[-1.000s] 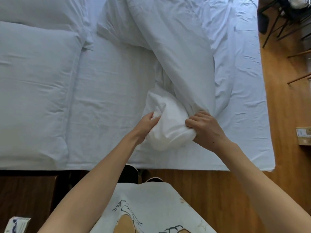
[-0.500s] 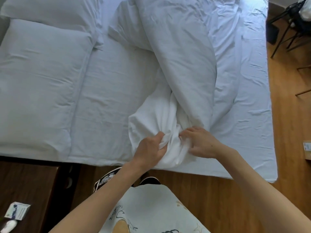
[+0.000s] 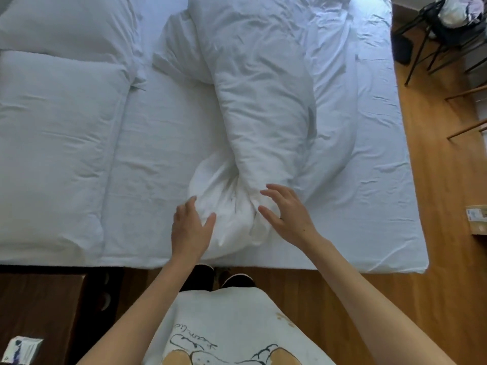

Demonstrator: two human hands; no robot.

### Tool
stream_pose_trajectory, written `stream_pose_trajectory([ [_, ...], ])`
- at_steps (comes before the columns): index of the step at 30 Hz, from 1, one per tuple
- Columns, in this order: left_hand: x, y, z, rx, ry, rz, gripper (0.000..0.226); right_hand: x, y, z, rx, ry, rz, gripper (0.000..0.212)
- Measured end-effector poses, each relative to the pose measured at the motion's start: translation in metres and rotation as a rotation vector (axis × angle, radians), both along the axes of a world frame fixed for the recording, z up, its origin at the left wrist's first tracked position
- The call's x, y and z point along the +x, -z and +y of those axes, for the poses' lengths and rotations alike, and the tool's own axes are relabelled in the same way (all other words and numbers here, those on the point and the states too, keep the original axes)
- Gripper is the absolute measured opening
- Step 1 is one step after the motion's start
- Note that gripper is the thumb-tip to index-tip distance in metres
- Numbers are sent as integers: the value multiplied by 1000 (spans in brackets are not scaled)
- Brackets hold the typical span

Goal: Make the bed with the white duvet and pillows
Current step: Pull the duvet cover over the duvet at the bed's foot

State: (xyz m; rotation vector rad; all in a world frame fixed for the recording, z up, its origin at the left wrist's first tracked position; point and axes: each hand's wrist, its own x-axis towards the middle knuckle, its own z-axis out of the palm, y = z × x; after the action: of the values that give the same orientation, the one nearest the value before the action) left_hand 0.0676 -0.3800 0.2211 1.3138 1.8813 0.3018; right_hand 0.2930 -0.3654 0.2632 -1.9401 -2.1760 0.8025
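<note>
White duvet [image 3: 258,106], bunched into a long twisted roll, lies across the white-sheeted bed [image 3: 163,143] from far centre to the near edge; two white pillows [image 3: 58,127] sit at left. Left hand [image 3: 191,229] and right hand [image 3: 286,214] flank its near end, fingers spread, gripping nothing. Risk: pulling one corner of the twisted bundle may tighten the tangle or drag it onto the wooden floor [image 3: 445,206].

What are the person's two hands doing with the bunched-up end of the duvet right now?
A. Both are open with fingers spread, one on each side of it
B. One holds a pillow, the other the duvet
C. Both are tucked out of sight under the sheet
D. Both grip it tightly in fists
A: the left hand and right hand show straight, spread fingers on either side of the bunched end of the duvet, gripping nothing.
</note>
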Motion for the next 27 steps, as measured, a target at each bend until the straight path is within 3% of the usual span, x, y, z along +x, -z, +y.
stream_pose_trajectory([
  [7, 35, -3, 21, 124, 264, -3, 52, 2, 11, -15, -37, 145, 74, 40],
  [12, 85, 11, 13, 101, 487, 34, 49, 44, 25, -33, -110, 266, 117, 38],
  [20, 214, 61, 16, -12, 661, 170, 50, 191, 91, -25, -289, 502, 244, 34],
  [24, 302, 97, 30, -95, 641, 227, 51, 283, 145, 11, -365, 573, 260, 37],
  [27, 360, 130, 46, -117, 666, 277, 56, 342, 190, 53, -381, 751, 283, 38],
])
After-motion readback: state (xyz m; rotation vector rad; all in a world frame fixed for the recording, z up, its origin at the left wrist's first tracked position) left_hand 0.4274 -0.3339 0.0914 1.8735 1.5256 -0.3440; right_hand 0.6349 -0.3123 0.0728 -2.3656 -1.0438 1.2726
